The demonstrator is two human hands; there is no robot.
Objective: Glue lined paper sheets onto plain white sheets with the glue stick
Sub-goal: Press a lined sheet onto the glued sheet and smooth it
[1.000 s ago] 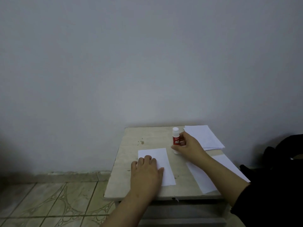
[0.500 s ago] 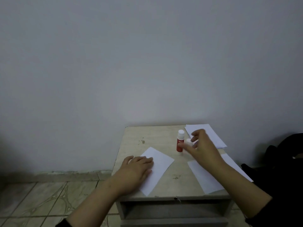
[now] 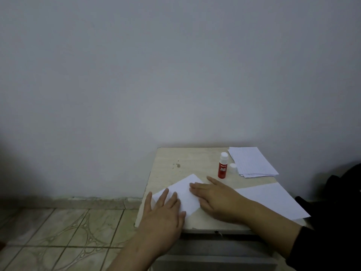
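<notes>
Right hand (image 3: pixel 216 200) no longer at the glue stick (image 3: pixel 222 165) as half a second earlier; now laid flat, fingers straight, on the right part of the small white sheet (image 3: pixel 185 194). Left hand (image 3: pixel 166 210) flat on its near left corner, fingers spread, holding nothing. Sheet turned diagonal near the counter (image 3: pixel 187 159) front edge. Glue stick left standing upright, uncapped, its white cap (image 3: pixel 233 166) just beside it. Probably pressing a glued pair down. Lined stack (image 3: pixel 252 162) at the back right; larger plain sheet (image 3: pixel 273 198) to the right. Red label lettered white, seemingly "GLUE STICK"; brand above too small to read.
</notes>
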